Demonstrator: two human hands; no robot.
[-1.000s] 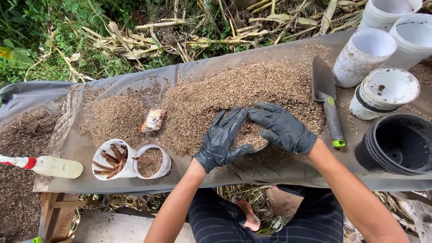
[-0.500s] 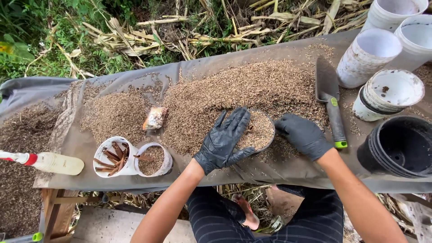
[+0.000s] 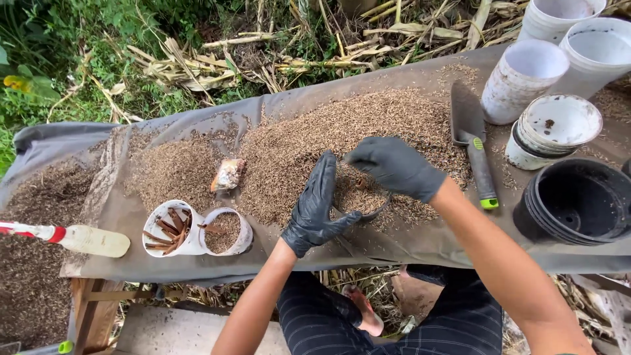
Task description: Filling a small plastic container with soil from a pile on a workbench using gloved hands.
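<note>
A: What has changed over the last second?

B: The right hand (image 3: 394, 167) has swung back from beside the trowel (image 3: 474, 148) and now arches over the pot (image 3: 360, 197), fingers curled together, palm down on the husk mix (image 3: 309, 141). A second ago both hands cupped the pot; half a second ago the right had pulled away.

A: And the left hand (image 3: 317, 207)?

B: It hasn't shifted. Fingers straight and together, it braces the pot's left wall, thumb hooked under the near rim.

A: Meaning?

B: I judge the right is raking mix into the pot, so filling is under way.

A: How does the pot lie?

B: Between both hands, half sunk in the heap. Its axis looks tilted, mouth up and slightly away from the person; I can't tell exactly.
</note>
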